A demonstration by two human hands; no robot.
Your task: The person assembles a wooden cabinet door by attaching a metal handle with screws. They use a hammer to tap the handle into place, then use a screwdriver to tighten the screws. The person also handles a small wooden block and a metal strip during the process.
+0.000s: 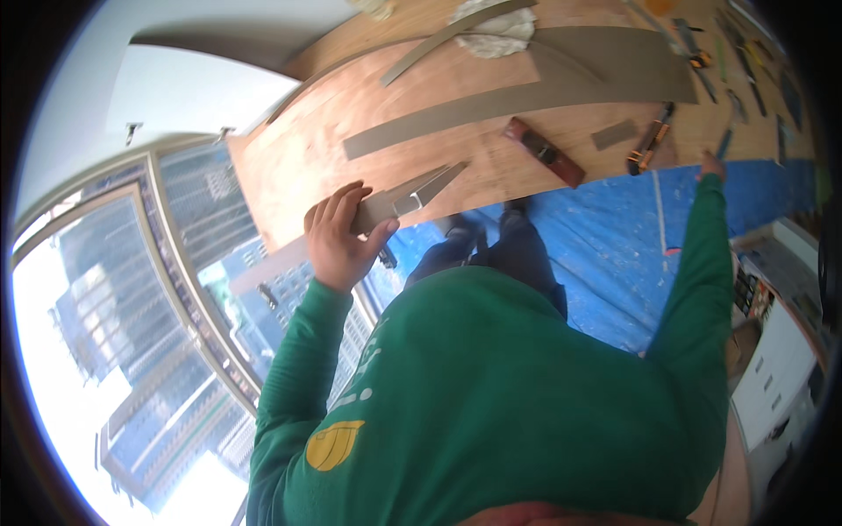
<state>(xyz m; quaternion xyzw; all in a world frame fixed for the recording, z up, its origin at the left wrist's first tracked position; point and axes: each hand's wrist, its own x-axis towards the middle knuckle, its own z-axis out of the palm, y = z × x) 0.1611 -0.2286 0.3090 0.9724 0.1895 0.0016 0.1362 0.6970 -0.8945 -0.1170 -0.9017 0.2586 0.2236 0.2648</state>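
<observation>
Looks like a makeshift workshop in a room, probably high up. Has a plywood bench [289, 149] strewn with grey-brown strips [438, 121], a cutter [649, 142] and hand tools [752, 77]; blue sheeting [614, 294] over the floor. Looks out through a window [162, 188] onto tower blocks [101, 302]. Can't tell home from office.
</observation>
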